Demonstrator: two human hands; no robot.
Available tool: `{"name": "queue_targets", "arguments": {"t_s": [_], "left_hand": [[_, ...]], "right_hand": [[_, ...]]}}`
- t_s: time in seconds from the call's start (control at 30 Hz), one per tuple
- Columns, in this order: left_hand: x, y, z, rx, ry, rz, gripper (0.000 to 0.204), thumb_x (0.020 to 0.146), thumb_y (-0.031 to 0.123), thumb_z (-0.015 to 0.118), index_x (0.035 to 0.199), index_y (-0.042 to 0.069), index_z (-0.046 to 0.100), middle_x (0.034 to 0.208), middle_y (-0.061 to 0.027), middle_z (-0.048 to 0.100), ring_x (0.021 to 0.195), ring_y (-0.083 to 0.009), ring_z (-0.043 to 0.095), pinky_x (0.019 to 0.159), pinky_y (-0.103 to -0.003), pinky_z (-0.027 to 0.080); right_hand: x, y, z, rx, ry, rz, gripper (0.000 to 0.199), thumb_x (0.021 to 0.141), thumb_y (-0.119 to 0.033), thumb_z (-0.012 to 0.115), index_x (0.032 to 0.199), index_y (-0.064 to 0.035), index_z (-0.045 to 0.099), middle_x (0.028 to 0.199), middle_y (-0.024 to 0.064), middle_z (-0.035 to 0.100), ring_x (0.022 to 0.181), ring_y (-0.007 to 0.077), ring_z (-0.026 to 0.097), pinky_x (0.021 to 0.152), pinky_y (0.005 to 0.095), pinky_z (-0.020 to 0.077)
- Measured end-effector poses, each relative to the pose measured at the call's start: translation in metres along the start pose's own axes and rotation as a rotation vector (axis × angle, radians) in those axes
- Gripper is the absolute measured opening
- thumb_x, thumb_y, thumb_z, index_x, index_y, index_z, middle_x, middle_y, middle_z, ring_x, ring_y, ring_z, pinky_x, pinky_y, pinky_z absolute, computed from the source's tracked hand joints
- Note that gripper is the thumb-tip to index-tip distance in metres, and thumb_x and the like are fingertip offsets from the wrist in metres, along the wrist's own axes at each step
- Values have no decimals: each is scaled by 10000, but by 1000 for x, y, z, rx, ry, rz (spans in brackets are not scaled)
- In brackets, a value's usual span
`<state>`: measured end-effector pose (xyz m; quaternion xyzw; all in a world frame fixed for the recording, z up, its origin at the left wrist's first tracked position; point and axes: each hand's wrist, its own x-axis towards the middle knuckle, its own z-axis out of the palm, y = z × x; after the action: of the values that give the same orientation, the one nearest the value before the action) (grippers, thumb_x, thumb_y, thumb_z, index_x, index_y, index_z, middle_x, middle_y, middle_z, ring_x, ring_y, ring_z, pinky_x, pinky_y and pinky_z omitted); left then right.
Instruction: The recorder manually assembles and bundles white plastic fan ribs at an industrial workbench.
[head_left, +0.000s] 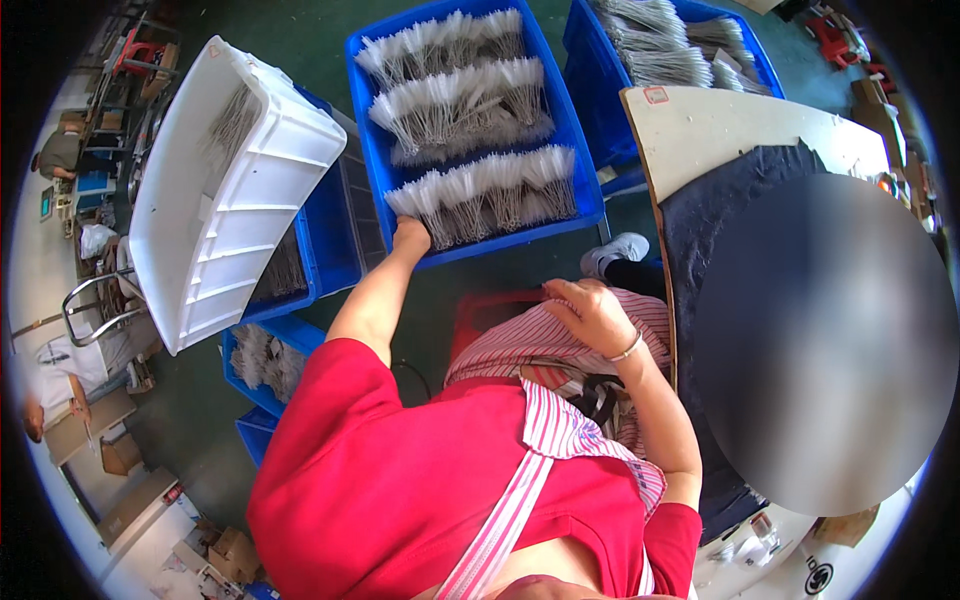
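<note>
My left hand (411, 238) reaches to the near left corner of a blue crate (590, 190), beside the front row of thin wire brushes (486, 196) with white bristles. Its fingers are hidden at the rim and the brushes, so I cannot tell what they grip. More rows of these brushes (455, 95) stand upright in bundles farther back in the crate. Over my lap, on the striped apron (500, 352), hovers my right hand (597, 318). Its fingers are loosely stretched and apart, and nothing shows in them.
A white bin (240, 215) stands tilted at the left, wires inside, above other blue crates (318, 245). Another blue crate (600, 95) with wire bundles is at the back right. A table with dark cloth (690, 220) borders my right side; a blurred patch covers part of it.
</note>
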<state>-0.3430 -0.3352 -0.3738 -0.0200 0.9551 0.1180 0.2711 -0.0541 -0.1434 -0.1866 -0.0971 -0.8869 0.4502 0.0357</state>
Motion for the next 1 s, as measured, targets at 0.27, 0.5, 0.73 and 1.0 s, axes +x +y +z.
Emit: {"name": "queue_targets", "arguments": {"t_s": [0.27,0.5,0.73,1.0], "left_hand": [[-22,37,-88,-86,-320,295,537,651,353,788,919,-74,603,852,-199,636,669,-302,659,551,-415,541],[74,41,-30,179,85,274,1390,540,860,564,1436,-50,16,1503,-265,-1,1403,-388,23,1106,-562,75],[-72,167,21,475,186,433,1250,566,804,617,1385,-58,231,1401,-289,295,1280,-425,330,1031,-557,281],[-61,168,35,385,313,930,1238,586,812,586,1401,-35,201,1423,-284,260,1297,-428,307,1008,-623,234]], "right_hand": [[-39,2,-19,-65,54,125,257,791,-180,638,971,3,621,790,187,645,703,356,616,663,416,493],[-24,17,19,-198,107,48,215,761,-280,637,861,-90,643,694,91,641,664,270,640,654,384,511],[-61,19,12,-237,331,314,273,730,-371,664,717,-98,651,683,111,651,695,294,650,615,420,507],[-40,20,-7,-321,591,204,312,751,-429,632,767,-120,666,731,96,673,724,286,660,635,425,515]]}}
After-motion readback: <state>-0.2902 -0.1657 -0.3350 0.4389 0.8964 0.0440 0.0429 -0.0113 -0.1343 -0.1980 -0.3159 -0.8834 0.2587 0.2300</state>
